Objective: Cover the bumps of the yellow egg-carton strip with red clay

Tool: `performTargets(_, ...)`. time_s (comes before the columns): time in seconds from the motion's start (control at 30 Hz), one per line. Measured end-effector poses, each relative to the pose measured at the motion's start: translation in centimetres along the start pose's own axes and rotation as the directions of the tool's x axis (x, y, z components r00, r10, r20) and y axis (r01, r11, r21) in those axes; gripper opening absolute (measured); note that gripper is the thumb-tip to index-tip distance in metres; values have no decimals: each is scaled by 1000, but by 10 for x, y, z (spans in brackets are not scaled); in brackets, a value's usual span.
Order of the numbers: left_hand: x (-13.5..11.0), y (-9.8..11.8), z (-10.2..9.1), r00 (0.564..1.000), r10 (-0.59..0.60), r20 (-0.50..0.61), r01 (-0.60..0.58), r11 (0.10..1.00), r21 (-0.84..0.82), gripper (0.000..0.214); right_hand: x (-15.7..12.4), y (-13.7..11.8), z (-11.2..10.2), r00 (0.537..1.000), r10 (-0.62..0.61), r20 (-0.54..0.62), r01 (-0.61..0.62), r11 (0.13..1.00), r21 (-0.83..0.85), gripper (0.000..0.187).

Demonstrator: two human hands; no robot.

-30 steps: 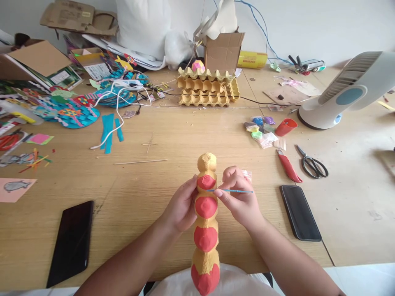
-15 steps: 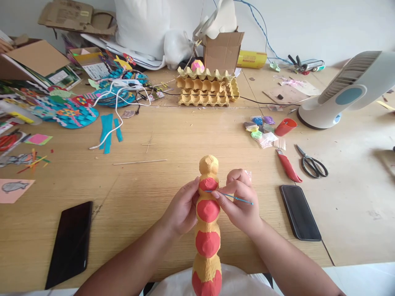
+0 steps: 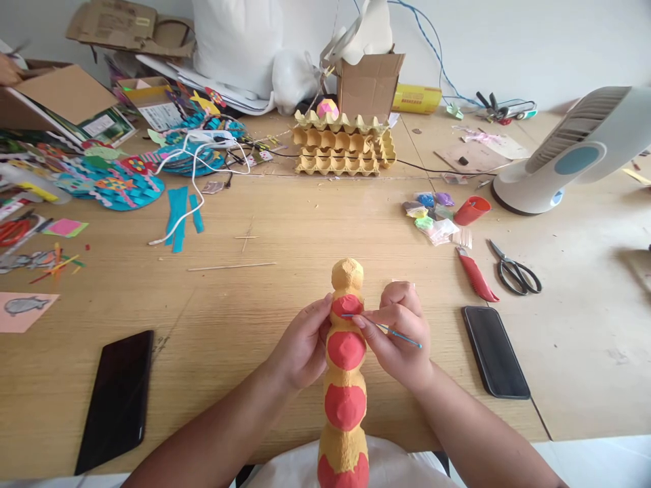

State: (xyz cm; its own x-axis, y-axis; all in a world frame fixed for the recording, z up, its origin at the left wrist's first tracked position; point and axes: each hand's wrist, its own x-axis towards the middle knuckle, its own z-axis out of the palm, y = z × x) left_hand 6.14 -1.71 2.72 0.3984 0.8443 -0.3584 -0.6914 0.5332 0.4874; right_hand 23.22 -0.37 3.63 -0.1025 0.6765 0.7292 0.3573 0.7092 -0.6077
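So the left hand (image 3: 304,339) has a grip on a bumpy yellow strip (image 3: 346,351) with red patches, held over the middle of the surface's (image 3: 285,224) near edge. Right hand (image 3: 401,339) is pinching a thin blue tool (image 3: 405,336), its tip right at the red patch second from the far end, though I can't tell if it's pressing in. A black phone (image 3: 118,393) lies by the near left corner, and some egg cartons (image 3: 338,152) are stacked towards the far edge.
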Motion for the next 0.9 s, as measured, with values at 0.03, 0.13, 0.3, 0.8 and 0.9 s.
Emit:
performTargets(0.03,0,0,0,1000,1,-5,-1,1000,2,28,0,0,0,1000,-3,-3,3,1000,-2,18)
performTargets(0.13,0,-1,-1,1000,23,-20,-23,1000,22,28,0,0,-1,1000,18,-3,-18,1000,-15,17)
performTargets(0.3,0,-2,0,999,30,-43,-28,999,46,28,-2,-1,-2,997,71,7,-71,997,-19,16)
performTargets(0.8,0,-3,-2,998,41,-51,-37,996,84,31,-2,-1,-2,994,107,-9,-107,994,17,16)
performTargets(0.9,-1,-4,-3,996,61,-61,-54,992,110,32,-2,-2,-2,984,178,-1,-178,983,47,18)
